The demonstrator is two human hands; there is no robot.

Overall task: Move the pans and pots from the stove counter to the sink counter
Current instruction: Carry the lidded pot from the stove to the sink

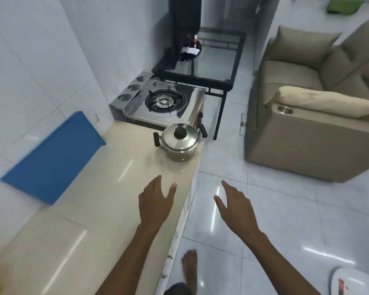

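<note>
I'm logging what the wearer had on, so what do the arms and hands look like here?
Both forearms are bare, with no sleeves in view. The left hand and right hand wear no gloves, and no rings, watch or bands are visible.

Both bare forearms reach forward, side by side. The left hand [155,202] is open, fingers spread and thumb out, palm facing down and inward. The right hand [234,206] mirrors it, open with fingers loosely extended, thumb toward the left hand. Neither grip holds anything. A bare foot [190,267] shows below, between the arms.
</note>
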